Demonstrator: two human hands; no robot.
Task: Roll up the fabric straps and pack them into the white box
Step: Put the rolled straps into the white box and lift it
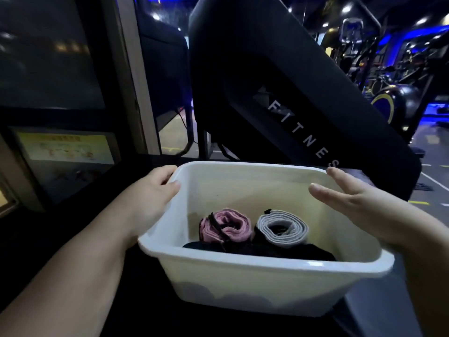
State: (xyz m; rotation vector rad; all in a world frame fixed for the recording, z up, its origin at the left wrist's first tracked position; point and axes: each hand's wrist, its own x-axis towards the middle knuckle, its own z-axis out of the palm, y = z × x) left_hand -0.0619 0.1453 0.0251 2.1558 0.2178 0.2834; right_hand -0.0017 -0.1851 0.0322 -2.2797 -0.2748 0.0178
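The white box (255, 283) sits low in the middle of the view on a dark surface. Inside it lie a rolled pink strap (224, 226) on the left and a rolled grey strap (283, 228) on the right, with dark fabric (267, 251) in front of them. My left hand (151, 193) grips the box's far left rim, thumb inside and fingers over the edge. My right hand (352, 203) hovers just over the right rim with its fingers spread and nothing in it.
A large black slanted machine frame marked FITNESS (286, 98) rises right behind the box. A dark cabinet with a yellow label (65, 147) stands at the left. Gym machines and blue lights fill the far right background.
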